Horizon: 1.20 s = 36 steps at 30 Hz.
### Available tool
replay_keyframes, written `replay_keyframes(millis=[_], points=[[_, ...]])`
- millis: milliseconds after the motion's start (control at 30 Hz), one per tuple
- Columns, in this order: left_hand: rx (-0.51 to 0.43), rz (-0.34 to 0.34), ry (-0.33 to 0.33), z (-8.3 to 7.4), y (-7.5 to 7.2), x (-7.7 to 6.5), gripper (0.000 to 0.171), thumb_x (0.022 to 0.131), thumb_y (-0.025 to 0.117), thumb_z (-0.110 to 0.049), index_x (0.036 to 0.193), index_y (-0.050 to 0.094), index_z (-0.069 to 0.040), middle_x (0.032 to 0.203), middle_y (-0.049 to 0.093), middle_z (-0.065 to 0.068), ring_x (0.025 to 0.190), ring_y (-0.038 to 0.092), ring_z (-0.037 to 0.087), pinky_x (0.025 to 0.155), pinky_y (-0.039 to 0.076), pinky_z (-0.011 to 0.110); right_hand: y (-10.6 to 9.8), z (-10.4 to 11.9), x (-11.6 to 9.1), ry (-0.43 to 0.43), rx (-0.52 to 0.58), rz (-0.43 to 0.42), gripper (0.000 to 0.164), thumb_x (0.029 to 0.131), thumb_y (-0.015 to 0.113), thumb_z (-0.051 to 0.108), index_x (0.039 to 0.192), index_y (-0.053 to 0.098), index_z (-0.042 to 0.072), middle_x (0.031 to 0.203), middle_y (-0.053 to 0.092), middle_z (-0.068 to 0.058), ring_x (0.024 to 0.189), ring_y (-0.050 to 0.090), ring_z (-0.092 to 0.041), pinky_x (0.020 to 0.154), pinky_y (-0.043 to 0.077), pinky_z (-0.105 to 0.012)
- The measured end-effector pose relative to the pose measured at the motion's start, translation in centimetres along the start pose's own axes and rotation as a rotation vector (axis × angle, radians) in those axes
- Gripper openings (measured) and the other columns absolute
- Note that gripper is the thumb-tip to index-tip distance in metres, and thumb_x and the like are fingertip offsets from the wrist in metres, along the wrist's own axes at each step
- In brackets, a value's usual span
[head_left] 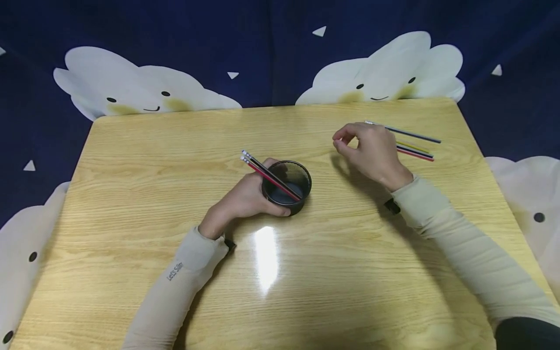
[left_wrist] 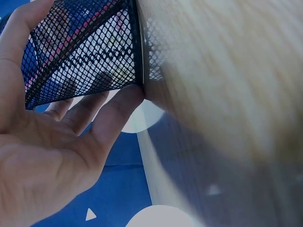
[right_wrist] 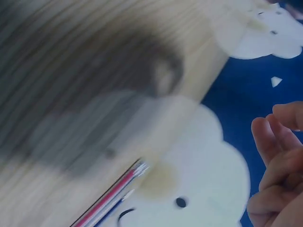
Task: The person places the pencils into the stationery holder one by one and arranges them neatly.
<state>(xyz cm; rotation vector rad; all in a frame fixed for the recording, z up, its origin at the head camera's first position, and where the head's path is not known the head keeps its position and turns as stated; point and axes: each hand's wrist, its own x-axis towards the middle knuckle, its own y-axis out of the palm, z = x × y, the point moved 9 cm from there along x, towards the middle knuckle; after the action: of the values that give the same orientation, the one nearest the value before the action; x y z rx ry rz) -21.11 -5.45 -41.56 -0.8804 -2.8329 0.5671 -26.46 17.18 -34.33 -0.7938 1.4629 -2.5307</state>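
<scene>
Where the near side of the wooden desk (head_left: 131, 204) lies, two beige sleeves (head_left: 463, 257) stretch inward, the left one bearing small dark lettering near its cuff. Beyond that cuff, the person's left hand (head_left: 249, 197) holds a black mesh pencil cup (head_left: 299, 172) around its side, thumb on the near side and fingers on the far side. The cup is near the middle of the desk, its mouth facing up and its base close to the surface. Inside lean a red pencil (head_left: 267, 175) and at least one dark pencil (head_left: 260, 165), their white eraser ends sticking out over the left of the rim.

Farther to the right, the right hand (head_left: 372, 148) hangs over the desk holding nothing, its thumb and forefinger tips brought close together and its other fingers bent. Partly hidden by it lie a second red pencil (head_left: 415, 155), a dark one alongside and a yellow pencil (head_left: 413, 147); just past these, a grey-blue pencil (head_left: 415, 135) lies apart. Behind the desk's far edge hangs a navy cloth (head_left: 192, 29) printed with smiling white clouds (head_left: 393, 63) and small white triangles.
</scene>
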Motion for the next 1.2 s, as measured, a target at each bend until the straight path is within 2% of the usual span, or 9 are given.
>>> replay_keyframes(millis=[167,300,467,600,767,967,1200], points=[[0.003,0.002,-0.009,0.0,0.0,0.0,0.099,0.067,0.104,-0.012,0.15,0.05,-0.005,0.145,0.062,0.008,0.131,0.06,0.025,0.116,0.041,0.043,-0.2,-2.5,-0.6,0.024,-0.052,0.031,0.008,0.101,0.075,0.01,0.102,0.083,0.008,0.092,0.079,-0.008,0.066,0.062,-0.023,0.057,0.041,-0.039],[0.002,0.003,-0.017,0.0,0.1,0.0,0.099,0.067,0.104,-0.011,0.15,0.05,-0.006,0.145,0.063,0.008,0.131,0.06,0.024,0.115,0.041,0.042,-0.3,-4.2,-0.9,0.05,-0.085,0.054,0.008,0.101,0.075,0.01,0.103,0.082,0.007,0.094,0.079,-0.011,0.072,0.067,-0.028,0.06,0.046,-0.045],[-0.004,0.006,-0.014,0.0,0.1,0.0,0.099,0.067,0.104,-0.009,0.15,0.05,-0.006,0.142,0.065,0.007,0.13,0.06,0.023,0.115,0.042,0.042,-0.8,-6.4,-1.4,0.099,-0.141,0.091,0.009,0.1,0.077,0.012,0.105,0.082,0.006,0.096,0.078,-0.014,0.079,0.071,-0.033,0.061,0.049,-0.052],[0.002,0.005,-0.01,0.0,0.1,0.0,0.099,0.067,0.104,-0.009,0.15,0.05,-0.006,0.141,0.065,0.005,0.129,0.061,0.022,0.115,0.042,0.041,-1.1,-8.6,-1.8,0.156,-0.18,0.128,0.012,0.099,0.077,0.014,0.107,0.081,0.005,0.098,0.077,-0.016,0.08,0.069,-0.036,0.057,0.045,-0.052],[0.007,0.006,-0.015,0.0,0.1,0.0,0.1,0.066,0.105,-0.011,0.149,0.049,-0.007,0.141,0.066,0.008,0.129,0.062,0.023,0.114,0.043,0.042,-1.6,-10.6,-2.4,0.204,-0.202,0.161,0.015,0.099,0.076,0.013,0.109,0.08,0.003,0.1,0.076,-0.019,0.082,0.069,-0.039,0.058,0.046,-0.056],[0.018,0.003,-0.018,0.0,0.1,-0.1,0.1,0.066,0.105,-0.012,0.149,0.05,-0.007,0.141,0.065,0.006,0.128,0.061,0.023,0.114,0.043,0.043,-1.7,-12.2,-3.1,0.239,-0.233,0.196,0.015,0.099,0.077,0.016,0.109,0.08,0.004,0.101,0.076,-0.02,0.082,0.07,-0.042,0.062,0.048,-0.063],[-0.004,0.005,-0.01,-0.2,0.2,-0.1,0.098,0.066,0.104,-0.008,0.148,0.05,-0.007,0.141,0.065,0.004,0.127,0.062,0.021,0.114,0.043,0.04,-1.6,-12.9,-3.4,0.25,-0.245,0.202,0.013,0.098,0.079,0.014,0.106,0.08,0.004,0.097,0.076,-0.018,0.082,0.07,-0.041,0.06,0.047,-0.061]])
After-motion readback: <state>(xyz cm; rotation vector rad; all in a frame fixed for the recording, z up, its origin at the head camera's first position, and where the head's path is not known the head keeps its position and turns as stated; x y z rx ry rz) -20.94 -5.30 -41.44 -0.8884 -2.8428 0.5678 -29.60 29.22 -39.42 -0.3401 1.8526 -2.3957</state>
